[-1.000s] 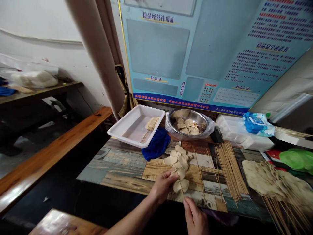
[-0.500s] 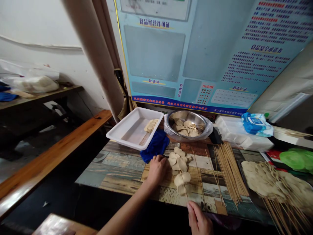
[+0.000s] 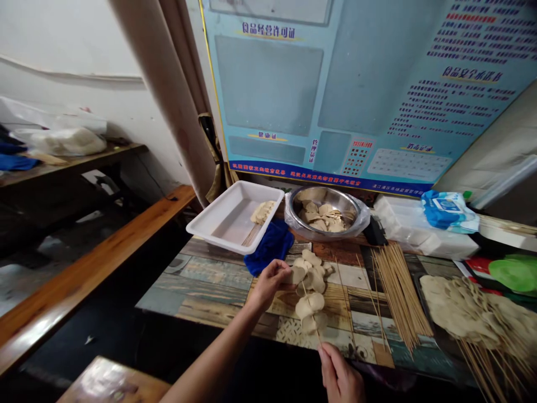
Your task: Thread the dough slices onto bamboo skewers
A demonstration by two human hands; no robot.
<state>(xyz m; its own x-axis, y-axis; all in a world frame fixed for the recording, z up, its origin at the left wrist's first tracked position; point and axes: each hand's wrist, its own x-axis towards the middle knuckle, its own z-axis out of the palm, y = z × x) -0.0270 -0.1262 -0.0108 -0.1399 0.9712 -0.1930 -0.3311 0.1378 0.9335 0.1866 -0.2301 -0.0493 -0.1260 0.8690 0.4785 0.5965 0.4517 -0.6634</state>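
My left hand [image 3: 268, 282] pinches a pale flat food slice [image 3: 297, 274] at the edge of a small heap of slices [image 3: 312, 266] on the patterned table [image 3: 210, 282]. My right hand [image 3: 340, 376], at the table's near edge, is closed on the lower end of a thin bamboo skewer [image 3: 311, 319]. The skewer points away from me and carries two or three slices [image 3: 310, 305] threaded on it, just in front of the heap.
A white tray [image 3: 222, 221] holds one finished skewer, next to a blue cloth [image 3: 271, 246]. A steel bowl [image 3: 325, 215] contains more slices. Bare skewers [image 3: 396, 291] lie to the right, beside a pile of finished skewers [image 3: 474, 319]. A wooden bench [image 3: 84, 268] runs along the left.
My left hand left the skewer, reached forward to the heap, and now pinches one slice. The right hand kept hold of the skewer's end.
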